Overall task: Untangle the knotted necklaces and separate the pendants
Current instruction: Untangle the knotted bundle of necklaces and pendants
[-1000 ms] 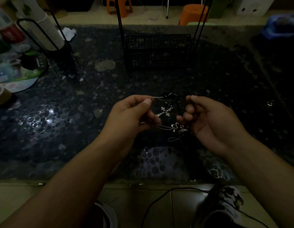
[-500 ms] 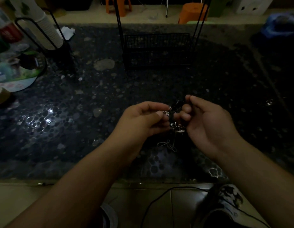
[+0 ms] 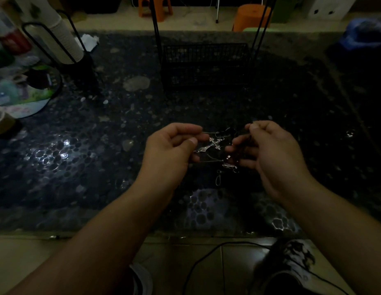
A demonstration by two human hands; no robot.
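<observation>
- Dark pebble-pattern tabletop (image 3: 83,167) under dim light, with bright reflections at the left part; near edge running across the lower picture, tiled floor (image 3: 32,256) below it.
- At centre, above the tabletop: left hand (image 3: 170,152) and right hand (image 3: 268,154), close together, with only a small gap between.
- Left hand: fingers curled, thumb and forefinger pinching a thin chain of the knotted necklaces (image 3: 221,150).
- Right hand: fingers curled, fingertips (image 3: 254,126) pinching a dark cord of the same tangle.
- Silver cross pendant (image 3: 210,144) lying tilted in the gap, just beside the left thumb.
- Lower in the tangle: small metal pieces (image 3: 229,165) and a loop-shaped piece (image 3: 218,179) hanging down; not possible to tell whether touching the tabletop.
- Black wire basket (image 3: 204,64) at the far middle, well apart from the hands, with open tabletop between.
- Far left: stack of paper cups (image 3: 64,35) in a black holder, round tray (image 3: 25,96) with blurred objects, tape roll (image 3: 2,122) at the left edge.
- Open surface on the left and on the right of both hands.
- Black cable (image 3: 206,260) on the floor under the near edge, beside a patterned shoe (image 3: 291,260).
</observation>
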